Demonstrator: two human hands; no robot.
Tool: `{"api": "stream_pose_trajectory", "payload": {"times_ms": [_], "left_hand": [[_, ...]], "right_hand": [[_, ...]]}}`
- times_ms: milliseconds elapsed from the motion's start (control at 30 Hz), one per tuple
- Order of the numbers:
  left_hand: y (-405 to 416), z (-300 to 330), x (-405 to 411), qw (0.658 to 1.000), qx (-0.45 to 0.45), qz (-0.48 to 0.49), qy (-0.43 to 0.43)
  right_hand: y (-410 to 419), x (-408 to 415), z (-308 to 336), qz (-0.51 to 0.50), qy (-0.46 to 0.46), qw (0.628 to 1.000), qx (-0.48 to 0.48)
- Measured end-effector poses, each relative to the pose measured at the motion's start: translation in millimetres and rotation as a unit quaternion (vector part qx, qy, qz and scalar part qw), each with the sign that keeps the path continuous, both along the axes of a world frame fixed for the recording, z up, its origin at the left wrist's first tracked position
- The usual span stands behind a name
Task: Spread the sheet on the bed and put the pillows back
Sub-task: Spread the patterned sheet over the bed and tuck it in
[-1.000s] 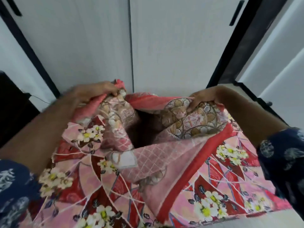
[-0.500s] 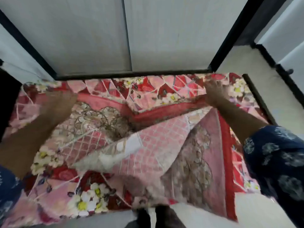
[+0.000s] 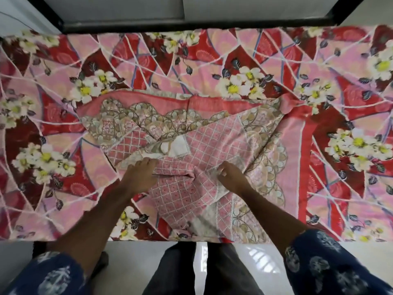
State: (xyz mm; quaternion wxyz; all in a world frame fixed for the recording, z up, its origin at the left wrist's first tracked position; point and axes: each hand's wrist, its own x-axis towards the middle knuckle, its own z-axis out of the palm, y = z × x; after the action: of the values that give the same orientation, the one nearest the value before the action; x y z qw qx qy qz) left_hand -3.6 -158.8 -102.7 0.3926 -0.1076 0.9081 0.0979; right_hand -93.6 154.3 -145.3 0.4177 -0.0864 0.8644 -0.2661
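A red and pink floral sheet [image 3: 244, 67] lies across the whole bed. In its middle sits a bunched, folded-over part showing the paler checked reverse side [image 3: 204, 145] with a scalloped border. My left hand [image 3: 139, 175] rests on the near left of this bunch, its fingertips curled on a whitish edge. A little to the right, my right hand [image 3: 230, 177] pinches the checked fabric with bent fingers. No pillow is in view.
A black bed frame rail [image 3: 191, 25] runs along the far edge, with pale grey wardrobe doors [image 3: 127, 7] behind it. White floor tiles [image 3: 261, 260] and my dark trouser legs [image 3: 176, 271] are at the near edge of the bed.
The sheet, held up and open between both hands a second ago, has dropped flat onto the bed. Both hands have come from the far edge in to the bunched middle.
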Motion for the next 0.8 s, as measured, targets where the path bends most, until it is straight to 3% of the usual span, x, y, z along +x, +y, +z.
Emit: {"api": "stream_pose_trajectory", "payload": {"times_ms": [133,300,467,533,667,733,800], "left_hand": [[-0.4,-27.5,0.0,0.995,0.044,0.087,0.028],[-24.7,-56.5,-12.0,0.978,0.006,0.126,0.168],[-46.0,-83.9,-39.5,0.965,0.109,0.153,0.182],[-42.3,-83.3,-40.3,0.956,0.18,0.164,0.164],[-49.3,-61.6,-17.6,0.935,0.323,0.048,0.141],[-64.5,-39.4,1.1,0.928,0.345,-0.005,0.141],[-88.4,-13.8,21.0,0.926,0.351,-0.024,0.135]], "right_hand": [[-39.7,19.3,-18.2,0.039,0.011,0.998,-0.05],[-104.5,22.3,-30.9,0.007,0.013,0.995,-0.1],[-129.0,20.6,-34.9,0.021,-0.005,0.996,-0.088],[-130.4,12.9,-31.8,0.004,0.027,0.996,-0.09],[-149.4,-21.6,-10.4,0.14,0.114,0.983,0.03],[-173.7,-37.6,12.7,0.251,0.063,0.956,0.14],[-205.7,-37.2,43.8,0.277,-0.006,0.945,0.177]]}}
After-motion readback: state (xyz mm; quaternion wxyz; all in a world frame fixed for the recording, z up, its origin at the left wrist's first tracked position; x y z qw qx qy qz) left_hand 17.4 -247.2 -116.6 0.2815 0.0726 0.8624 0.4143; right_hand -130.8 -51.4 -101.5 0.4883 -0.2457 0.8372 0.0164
